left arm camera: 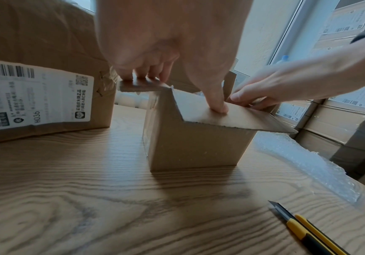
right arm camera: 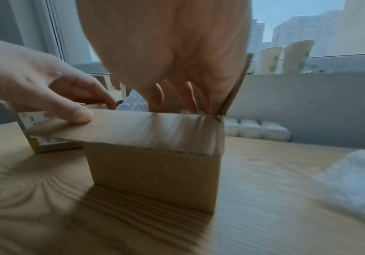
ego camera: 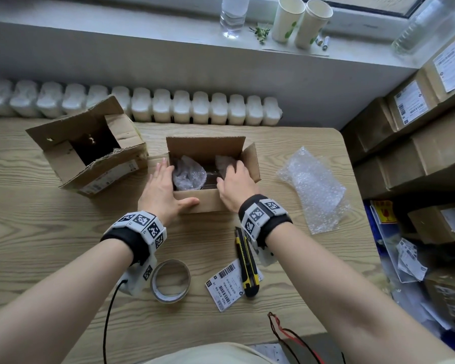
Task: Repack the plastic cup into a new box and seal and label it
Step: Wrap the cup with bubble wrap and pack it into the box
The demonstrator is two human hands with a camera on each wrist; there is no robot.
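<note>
Inside the new box, only crumpled clear wrap showed; whether a plastic cup lay under it could not be told. Fingertips of the right hand dipped behind the box's near wall, hidden in the head view. Left of the box, the interior of the old box was too dark to read. Near side of the box, print on the label was too small to read, partly covered by the utility knife. In the right wrist view, bubble wrap right of the box was blurred and cut off by the edge.
</note>
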